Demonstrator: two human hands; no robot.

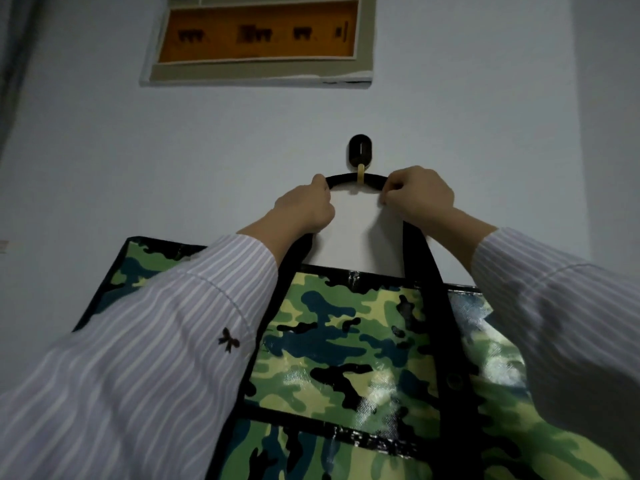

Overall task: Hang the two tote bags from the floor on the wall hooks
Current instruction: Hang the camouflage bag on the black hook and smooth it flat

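Note:
A green camouflage tote bag [346,348] with black trim hangs flat against the white wall. Its black handle [348,178] loops over the pale prong of a dark oval wall hook [360,152]. My left hand [306,207] grips the handle just left of the hook. My right hand [419,192] pinches the same handle just right of the hook. Both forearms are in striped white sleeves. Only this one bag and this one hook are in view.
A grey panel with an orange window [258,36] is mounted on the wall above the hook. A darker wall edge [14,46] runs down the far left.

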